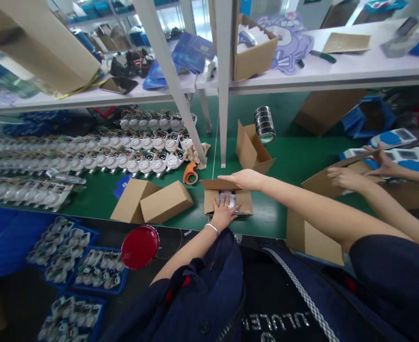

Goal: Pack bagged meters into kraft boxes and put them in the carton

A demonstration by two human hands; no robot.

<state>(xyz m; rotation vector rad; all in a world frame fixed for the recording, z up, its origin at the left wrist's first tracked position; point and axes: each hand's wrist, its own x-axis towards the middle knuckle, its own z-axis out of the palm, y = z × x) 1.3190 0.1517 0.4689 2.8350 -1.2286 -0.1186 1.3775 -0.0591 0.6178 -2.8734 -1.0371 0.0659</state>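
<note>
A small open cardboard box (245, 203) sits in front of me on the green tabletop, with its flaps up and something in clear plastic wrap with a white label inside. My left hand (224, 213) reaches into it, fingers spread flat over the wrapped contents. Along the top edge of the back flap lies my right hand (248, 180), its fingers stretched out to the left. An orange tape dispenser (190, 174) rests just left of the box. Two closed cardboard boxes (166, 202) lie farther left.
Rows of white round device parts (145, 164) fill the table's left. Behind my box stand an open carton (254, 149) and stacked tape rolls (265, 124). At right, a co-worker's hands (348, 178) hold a cardboard piece. A red stool (140, 247) and blue trays (100, 268) are below.
</note>
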